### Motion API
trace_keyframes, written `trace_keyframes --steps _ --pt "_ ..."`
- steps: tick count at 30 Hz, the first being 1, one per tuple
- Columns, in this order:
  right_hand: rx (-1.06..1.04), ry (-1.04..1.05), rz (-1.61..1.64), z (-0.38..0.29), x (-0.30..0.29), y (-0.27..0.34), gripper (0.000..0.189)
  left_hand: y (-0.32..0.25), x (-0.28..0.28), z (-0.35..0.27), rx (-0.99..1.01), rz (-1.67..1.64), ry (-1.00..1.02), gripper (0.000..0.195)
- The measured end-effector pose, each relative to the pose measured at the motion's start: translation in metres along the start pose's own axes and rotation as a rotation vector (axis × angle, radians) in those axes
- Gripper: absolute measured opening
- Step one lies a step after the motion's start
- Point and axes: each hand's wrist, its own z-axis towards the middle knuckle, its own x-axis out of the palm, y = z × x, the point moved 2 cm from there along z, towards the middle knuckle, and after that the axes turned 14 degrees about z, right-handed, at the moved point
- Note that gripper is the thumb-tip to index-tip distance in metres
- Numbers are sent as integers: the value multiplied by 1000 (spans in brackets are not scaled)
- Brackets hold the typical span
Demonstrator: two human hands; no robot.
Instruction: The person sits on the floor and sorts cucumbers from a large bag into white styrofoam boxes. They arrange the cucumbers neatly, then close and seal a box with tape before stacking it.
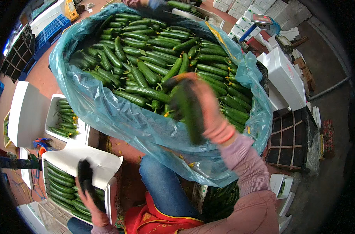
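My right hand (pixel 203 102), in an orange glove with a dark palm, is shut on a blurred cucumber (pixel 192 122). It is above the near side of a large container lined with a blue plastic bag (pixel 107 108). Inside lie many loose cucumbers (pixel 149 73), some with yellow blossoms. Lower left, my left hand (pixel 88 184), in a similar glove, is over a white foam box (pixel 110 193), its fingers extended and no cucumber visible in it. Rows of cucumbers (pixel 62 187) fill that box, partly covered by my hand. A white paper sheet (pixel 86 155) hangs over its far end.
Another foam box (pixel 53 117) with cucumbers stands at left, beside an upright white lid (pixel 25 114). At the top, another person's gloved hand (pixel 157 4) is near more cucumbers. Foam boxes (pixel 285 76) and a dark strapped crate (pixel 287 140) stand at right.
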Motion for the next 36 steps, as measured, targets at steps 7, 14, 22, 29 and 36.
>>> trace_keyframes --steps 7,14,22,29,36 --pt "-473 190 -685 37 85 -50 18 -69 106 8 -344 -419 482 36" --pt "387 -124 -2059 100 -164 -31 44 -29 52 1 -476 -676 151 44" --pt "-591 -45 -1329 75 -87 20 38 -20 18 -3 -502 -547 158 43" --pt "188 226 13 -3 135 -67 30 -39 50 -4 -346 -1022 371 52" --pt "-565 171 -1376 -38 201 -135 30 -10 22 -38 -375 -1042 332 42"
